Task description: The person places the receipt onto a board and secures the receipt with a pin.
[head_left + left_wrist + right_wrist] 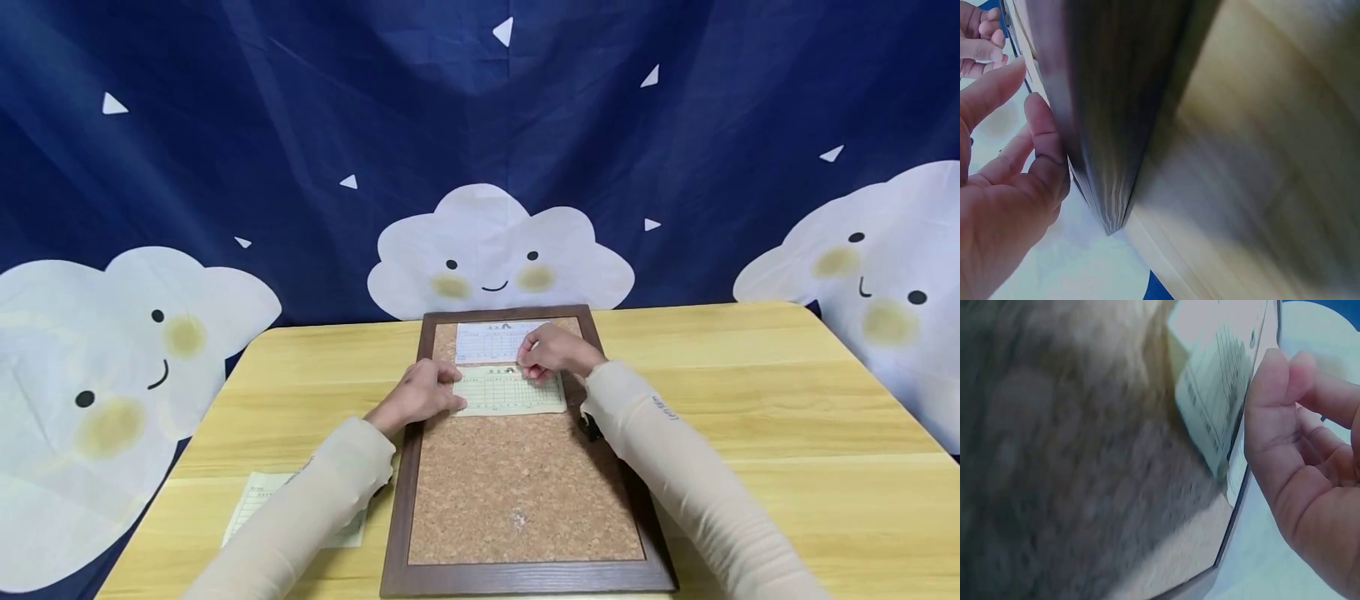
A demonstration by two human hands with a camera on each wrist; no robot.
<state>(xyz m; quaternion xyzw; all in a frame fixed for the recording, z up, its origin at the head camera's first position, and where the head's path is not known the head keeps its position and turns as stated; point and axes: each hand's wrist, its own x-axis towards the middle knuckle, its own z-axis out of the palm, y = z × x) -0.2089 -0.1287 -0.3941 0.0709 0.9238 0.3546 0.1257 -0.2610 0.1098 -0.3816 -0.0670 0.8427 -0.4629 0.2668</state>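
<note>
My left fingers [447,372] lie loosely spread, touching the left edge of the pale yellow slip [498,400], which rests on the cork board [517,475] between them and my right fingers [534,360]. The right ones are curled over its upper part, thumb and forefinger tips together; whether they pinch anything small I cannot tell. Just beyond sits a white slip [483,342]. I judge I'm placing the yellow one below it; next calls for steadying it on the left while fixing its top edge straight.
</note>
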